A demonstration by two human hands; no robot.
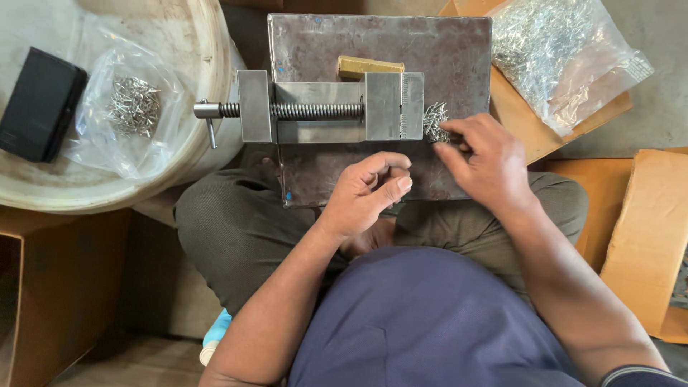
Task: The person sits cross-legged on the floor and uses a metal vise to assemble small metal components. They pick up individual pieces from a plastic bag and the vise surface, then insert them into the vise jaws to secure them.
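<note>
Head view: right hand (481, 159) pinches small metal pins (435, 122) at vise (322, 107) jaw's 3 o'clock side; left hand (373, 188) at 6 o'clock, fingers curled, grip contents unclear. Steel plate (459, 50) beneath.

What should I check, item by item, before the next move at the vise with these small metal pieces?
1. Right hand on the small pile of metal pieces beside the vise: ok, fingertips touch it.
2. Left hand holding a piece: cannot tell, fingers are curled with nothing visible.
3. Vise sitting flat on the metal plate: ok.
4. Vise jaws clamping anything: cannot tell from above.
5. Brass-coloured bar clear of the hands: ok, it lies behind the vise.
6. More pieces within sight: ok, one plastic bag upper right, another bag in the white tub.
</note>
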